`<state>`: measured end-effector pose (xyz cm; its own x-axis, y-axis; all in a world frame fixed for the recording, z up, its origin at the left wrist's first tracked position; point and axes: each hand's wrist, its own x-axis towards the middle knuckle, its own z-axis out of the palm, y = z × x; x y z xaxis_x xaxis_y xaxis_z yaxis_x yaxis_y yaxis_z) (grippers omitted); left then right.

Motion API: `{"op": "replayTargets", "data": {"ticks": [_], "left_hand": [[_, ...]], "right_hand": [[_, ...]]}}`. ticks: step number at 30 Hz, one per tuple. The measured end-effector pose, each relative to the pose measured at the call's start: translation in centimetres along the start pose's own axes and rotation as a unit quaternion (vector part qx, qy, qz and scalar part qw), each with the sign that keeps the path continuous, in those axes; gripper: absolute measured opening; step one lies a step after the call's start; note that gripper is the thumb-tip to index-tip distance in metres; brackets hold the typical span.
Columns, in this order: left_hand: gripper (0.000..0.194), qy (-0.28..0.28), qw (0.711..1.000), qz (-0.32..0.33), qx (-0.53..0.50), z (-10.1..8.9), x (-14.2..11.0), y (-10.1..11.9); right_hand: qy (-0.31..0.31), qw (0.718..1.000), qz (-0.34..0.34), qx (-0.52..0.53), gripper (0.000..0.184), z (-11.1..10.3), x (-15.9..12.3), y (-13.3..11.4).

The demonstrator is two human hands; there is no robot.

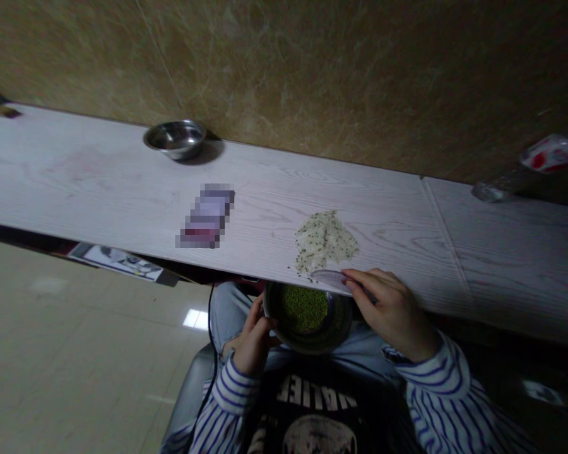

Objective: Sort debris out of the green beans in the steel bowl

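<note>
My left hand (pixel 255 340) grips the left rim of a metal bowl (pixel 338 325) below the table's front edge, over my lap. Small green beans (pixel 305 309), like mung beans, lie inside it. Between the fingers and thumb of my right hand (pixel 392 302) is a thin, flat, translucent disc (pixel 329 276), held low at the table edge above the bowl. Just beyond the disc, a pile of white rice grains (pixel 326 243) mixed with green beans spreads over the table. A few beans lie loose at the pile's near side.
The narrow pale wooden table (pixel 269 183) runs along a brown marbled wall. An empty metal bowl (pixel 177 139) stands at its back left; a blurred-out phone-like object (pixel 208 217) lies nearer. A clear plastic bottle (pixel 544 157) lies far right. A seam crosses the tabletop on the right.
</note>
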<state>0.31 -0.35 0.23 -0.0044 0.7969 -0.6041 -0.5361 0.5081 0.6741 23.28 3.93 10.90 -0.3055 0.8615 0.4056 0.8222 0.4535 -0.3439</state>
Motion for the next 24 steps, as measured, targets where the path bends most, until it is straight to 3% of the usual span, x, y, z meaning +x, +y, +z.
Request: {"op": "replayTargets", "data": {"ticks": [24], "left_hand": [[0.073, 0.002, 1.0, 0.006, 0.002, -0.1, -0.1, 0.7]], "right_hand": [[0.006, 0.999, 0.009, 0.03, 0.021, 1.3, 0.8, -1.1]]}}
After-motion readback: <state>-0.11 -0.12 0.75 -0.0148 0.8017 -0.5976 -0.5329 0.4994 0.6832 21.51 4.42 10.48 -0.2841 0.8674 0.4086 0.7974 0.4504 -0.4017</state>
